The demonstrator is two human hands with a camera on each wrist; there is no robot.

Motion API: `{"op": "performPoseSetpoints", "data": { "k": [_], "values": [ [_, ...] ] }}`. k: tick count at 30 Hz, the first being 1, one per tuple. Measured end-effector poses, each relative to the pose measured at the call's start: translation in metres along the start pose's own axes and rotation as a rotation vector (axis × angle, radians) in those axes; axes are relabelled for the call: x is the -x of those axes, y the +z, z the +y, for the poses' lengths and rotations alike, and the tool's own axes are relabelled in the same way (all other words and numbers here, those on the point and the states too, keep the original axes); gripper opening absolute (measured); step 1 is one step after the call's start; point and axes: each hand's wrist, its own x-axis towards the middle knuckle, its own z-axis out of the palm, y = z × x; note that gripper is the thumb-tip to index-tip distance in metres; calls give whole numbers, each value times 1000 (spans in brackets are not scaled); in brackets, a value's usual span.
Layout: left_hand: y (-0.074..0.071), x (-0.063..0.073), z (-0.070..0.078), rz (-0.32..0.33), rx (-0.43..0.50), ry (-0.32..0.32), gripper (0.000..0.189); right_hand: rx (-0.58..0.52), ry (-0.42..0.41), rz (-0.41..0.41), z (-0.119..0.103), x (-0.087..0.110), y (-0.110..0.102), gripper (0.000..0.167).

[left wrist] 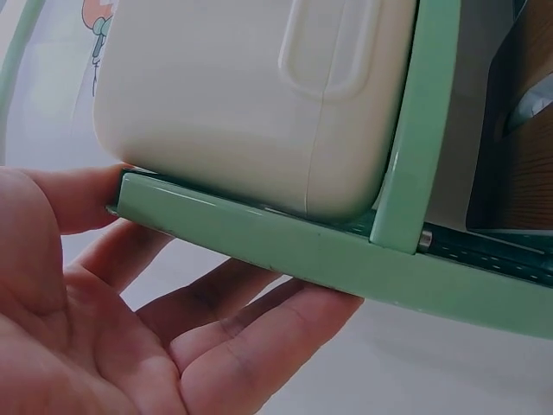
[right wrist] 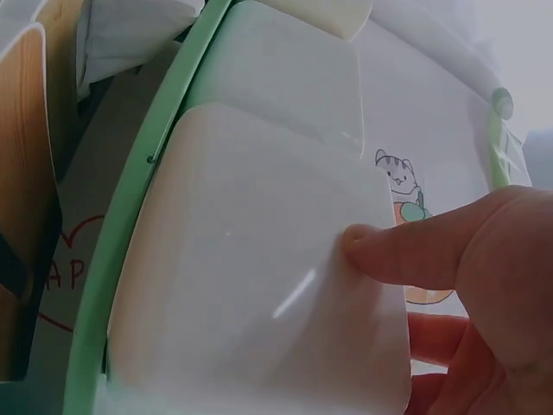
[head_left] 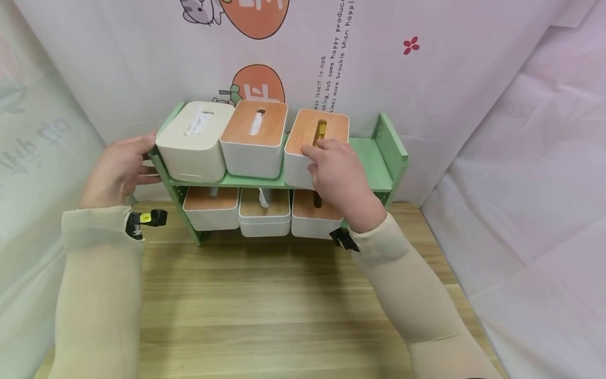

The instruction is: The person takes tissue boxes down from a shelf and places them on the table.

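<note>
A green two-tier shelf (head_left: 371, 158) stands against the back wall. At its left end my left hand (head_left: 115, 168) grips the side panel, thumb over the upper edge and fingers along the outer face (left wrist: 233, 238). My right hand (head_left: 338, 173) holds the right-hand tissue box (head_left: 295, 166) on the top tier. The thumb (right wrist: 363, 246) presses on its white front and the fingers lie on its wood-look lid. Something yellow shows in the lid's slot. Left of it stand a white tissue box (head_left: 253, 160) with a wood-look lid and an all-cream tissue box (head_left: 191, 163).
On the lower tier sit three more wood-lidded boxes: left (head_left: 213, 218), middle (head_left: 265, 229) and right (head_left: 310, 227). A wood-grain tabletop (head_left: 246, 305) extends in front. Printed white cloth (head_left: 379, 63) hangs behind and at both sides.
</note>
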Motion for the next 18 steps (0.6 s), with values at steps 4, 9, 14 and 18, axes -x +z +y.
{"op": "performPoseSetpoints", "data": {
  "k": [4, 9, 14, 18],
  "values": [
    [0, 0, 1, -12, -9, 1, 63, 13, 106, -6, -7, 2, 0, 34],
    [3, 0, 1, -11, -29, 20, 65, 67, 207, -46, -23, 2, 4, 44],
    [2, 0, -1, -5, -32, 27, 63, 109, 274, -149, -28, -3, 7, 44],
    [0, 1, -1, 1, -25, 23, 62, 107, 276, -172, -28, -5, 5, 46]
  ]
}}
